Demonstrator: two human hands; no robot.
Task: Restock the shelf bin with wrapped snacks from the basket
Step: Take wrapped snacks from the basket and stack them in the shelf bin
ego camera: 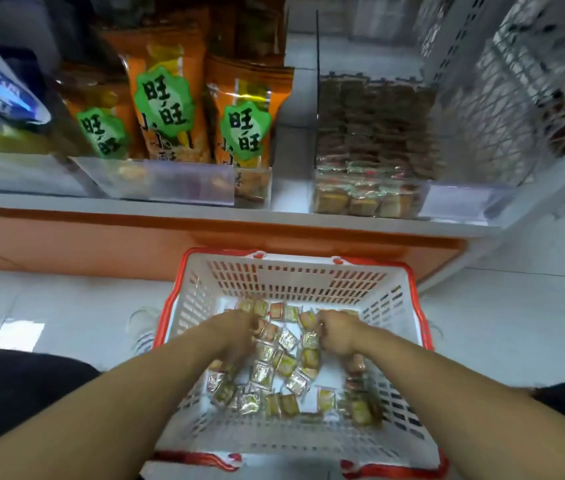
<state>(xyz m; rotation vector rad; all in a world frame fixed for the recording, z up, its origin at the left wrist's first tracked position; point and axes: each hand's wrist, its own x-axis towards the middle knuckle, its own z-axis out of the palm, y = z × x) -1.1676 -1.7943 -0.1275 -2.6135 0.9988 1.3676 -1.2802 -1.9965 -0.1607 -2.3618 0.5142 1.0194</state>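
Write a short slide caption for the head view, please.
Both hands, left hand and right hand, gather wrapped snacks inside the basket below the shelf bin.

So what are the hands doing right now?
Left hand: down among the snacks, grip cannot be told.
Right hand: same, grip cannot be told.

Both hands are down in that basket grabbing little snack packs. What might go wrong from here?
1. Both the left hand and right hand gather loose wrapped snacks; a big handful may spill on the way up to the shelf.
2. The clear shelf bin already looks well filled, so extra packs might slide out over its front.
3. The basket has slotted walls; small packs could snag there.
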